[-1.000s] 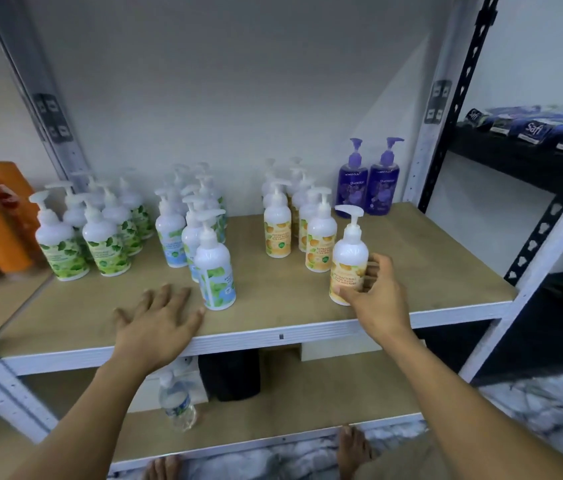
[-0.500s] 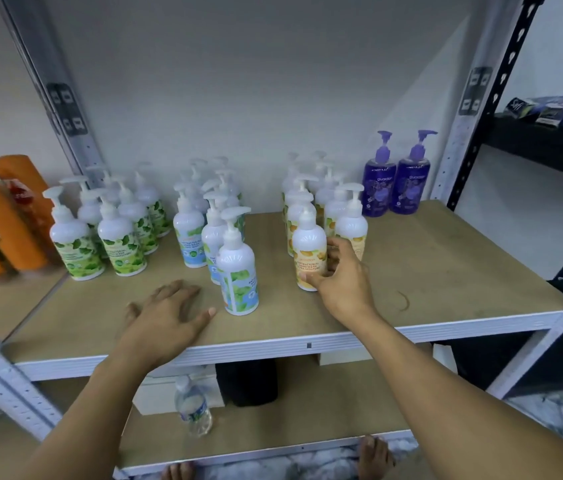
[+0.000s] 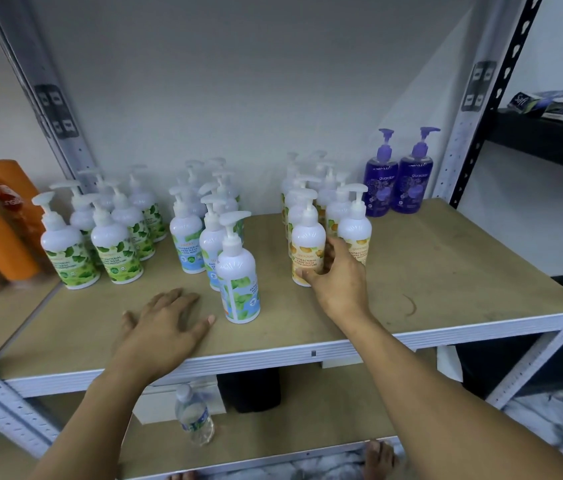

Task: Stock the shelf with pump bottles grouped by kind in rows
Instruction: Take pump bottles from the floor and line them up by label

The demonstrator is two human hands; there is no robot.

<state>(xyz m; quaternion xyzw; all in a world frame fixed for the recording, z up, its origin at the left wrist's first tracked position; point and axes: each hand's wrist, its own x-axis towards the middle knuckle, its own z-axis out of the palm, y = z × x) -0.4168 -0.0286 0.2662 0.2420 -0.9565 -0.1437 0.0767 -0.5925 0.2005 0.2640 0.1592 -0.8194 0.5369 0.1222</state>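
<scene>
Head view looks down on the shelf [image 3: 446, 278], where the pump bottles stand in groups by kind: green-leaf ones [image 3: 114, 251] far left, blue-label ones [image 3: 186, 237] next, the orange-label group [image 3: 321, 206] right of the middle, and two purple bottles [image 3: 399, 181] at the far right. My right hand [image 3: 339, 282] is wrapped around the lower body of the front orange-label bottle [image 3: 307, 251], thumb across the near side of the label and fingers curled round its right side, a loose partial grasp, not a clench. This bottle stands upright at the near end of its row, touching or just beside the next orange-label bottle [image 3: 354, 233] on its right. I judge the risk is here: the bottles are tall, narrow and crowded, so a push placed too high or too quick could tip this one into its neighbours and topple several, and my knuckles could catch the bottle on the right. One blue-label bottle [image 3: 238, 278] stands alone, nearer the shelf edge than its row, so a careless sweep of my arm could knock it off. My left hand [image 3: 166, 327] lies flat and spread on the shelf board near the front edge, holding nothing, just left of that lone bottle and not touching it.
</scene>
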